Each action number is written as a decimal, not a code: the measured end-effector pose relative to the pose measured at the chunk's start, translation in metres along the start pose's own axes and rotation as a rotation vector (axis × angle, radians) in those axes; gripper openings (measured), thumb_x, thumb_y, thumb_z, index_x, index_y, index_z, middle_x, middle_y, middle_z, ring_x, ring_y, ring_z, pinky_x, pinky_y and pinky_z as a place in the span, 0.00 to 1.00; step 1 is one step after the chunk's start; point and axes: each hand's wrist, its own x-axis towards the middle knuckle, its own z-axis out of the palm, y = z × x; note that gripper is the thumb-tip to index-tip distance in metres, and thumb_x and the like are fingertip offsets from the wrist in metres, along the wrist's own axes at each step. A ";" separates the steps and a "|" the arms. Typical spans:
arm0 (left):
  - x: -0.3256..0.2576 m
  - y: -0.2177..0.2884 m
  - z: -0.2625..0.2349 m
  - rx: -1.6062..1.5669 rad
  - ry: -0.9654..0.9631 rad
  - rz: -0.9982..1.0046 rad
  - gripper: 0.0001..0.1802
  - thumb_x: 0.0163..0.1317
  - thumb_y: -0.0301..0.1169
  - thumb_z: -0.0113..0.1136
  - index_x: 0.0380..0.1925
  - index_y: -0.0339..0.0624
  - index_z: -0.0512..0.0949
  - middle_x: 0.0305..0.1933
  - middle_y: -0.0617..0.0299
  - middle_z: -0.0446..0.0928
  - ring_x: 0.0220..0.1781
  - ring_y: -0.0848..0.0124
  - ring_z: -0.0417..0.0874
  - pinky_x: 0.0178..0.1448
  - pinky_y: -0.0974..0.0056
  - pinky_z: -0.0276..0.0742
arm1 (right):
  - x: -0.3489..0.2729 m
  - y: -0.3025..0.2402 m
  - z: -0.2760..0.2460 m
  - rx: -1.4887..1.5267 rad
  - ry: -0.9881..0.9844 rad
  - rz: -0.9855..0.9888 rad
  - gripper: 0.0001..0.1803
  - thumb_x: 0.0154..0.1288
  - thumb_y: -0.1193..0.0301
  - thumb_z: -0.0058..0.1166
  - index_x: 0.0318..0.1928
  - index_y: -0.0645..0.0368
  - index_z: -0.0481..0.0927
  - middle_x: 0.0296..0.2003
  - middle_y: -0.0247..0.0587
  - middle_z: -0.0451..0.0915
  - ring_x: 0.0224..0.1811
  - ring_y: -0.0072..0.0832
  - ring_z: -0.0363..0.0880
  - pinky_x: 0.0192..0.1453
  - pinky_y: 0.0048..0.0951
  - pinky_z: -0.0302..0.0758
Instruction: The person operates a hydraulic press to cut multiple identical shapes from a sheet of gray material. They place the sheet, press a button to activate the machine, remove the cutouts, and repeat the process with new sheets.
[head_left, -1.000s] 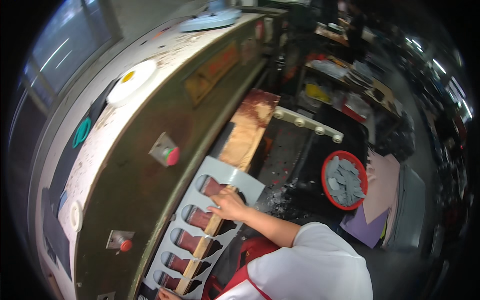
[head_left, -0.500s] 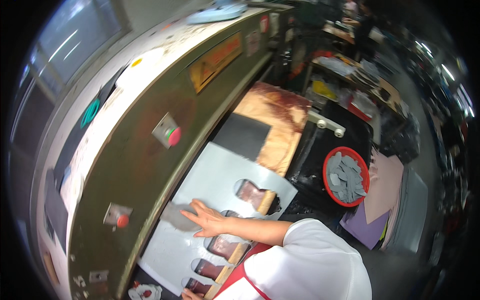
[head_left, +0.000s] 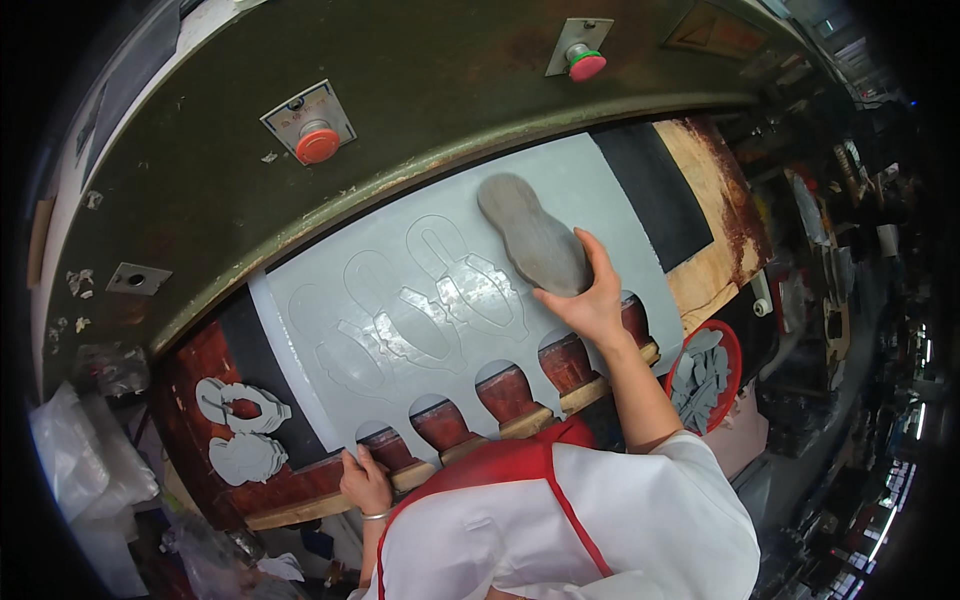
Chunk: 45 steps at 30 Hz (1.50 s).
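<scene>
The fingers (head_left: pixel 598 262) of the right hand (head_left: pixel 590 300) are curled over the near end of a grey sole-shaped cutting die (head_left: pixel 533 236), thumb on one edge and the rest on the other, so the grip is closed on it. The die lies slantwise on a pale grey sheet (head_left: pixel 330 300), its far end pointing toward the dark green press head (head_left: pixel 420 130); whether it rests flat on the sheet or is raised a little off it is hard to tell from this angle.

The left hand (head_left: pixel 366 485) is low at the near edge, its fingers bent over the sheet's rim where it meets the wooden strip (head_left: pixel 300 508) along the front of the desk.

Just beside the die, toward the left, the sheet bears several pressed outlines of the same sole shape (head_left: pixel 440 290), lying close together and partly overlapping. Along the sheet's near edge a row of rounded cut-outs (head_left: pixel 500 385) shows the reddish-brown cutting board (head_left: pixel 200 370) beneath. On that board, well to the left of the sheet, lie cut grey pieces (head_left: pixel 245 435) in two small groups.

On the press head above sit two red push buttons, one on the left (head_left: pixel 318 145) and one further right (head_left: pixel 586 66). To the right of the person's forearm stands a red round tray (head_left: pixel 728 345) holding more grey cut shapes.
</scene>
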 end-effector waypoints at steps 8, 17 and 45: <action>0.004 -0.002 0.005 -0.035 -0.013 -0.046 0.20 0.69 0.44 0.48 0.29 0.37 0.75 0.11 0.57 0.72 0.16 0.54 0.77 0.23 0.55 0.69 | -0.005 0.028 0.013 -0.153 0.012 -0.169 0.54 0.37 0.71 0.74 0.67 0.61 0.58 0.59 0.53 0.68 0.62 0.44 0.68 0.63 0.39 0.68; 0.031 0.056 -0.016 0.047 -0.063 -0.213 0.21 0.70 0.44 0.45 0.25 0.40 0.72 0.12 0.59 0.74 0.17 0.58 0.78 0.25 0.56 0.69 | 0.158 0.016 -0.016 -0.292 0.318 -0.176 0.45 0.64 0.58 0.53 0.68 0.75 0.44 0.65 0.74 0.47 0.68 0.63 0.46 0.71 0.51 0.45; 0.079 0.008 -0.009 -0.334 0.161 0.022 0.20 0.73 0.39 0.42 0.24 0.38 0.69 0.15 0.59 0.75 0.17 0.72 0.74 0.24 0.64 0.67 | 0.011 0.029 0.003 -0.130 0.197 -0.194 0.12 0.55 0.77 0.58 0.42 0.63 0.80 0.31 0.47 0.79 0.35 0.44 0.76 0.44 0.40 0.71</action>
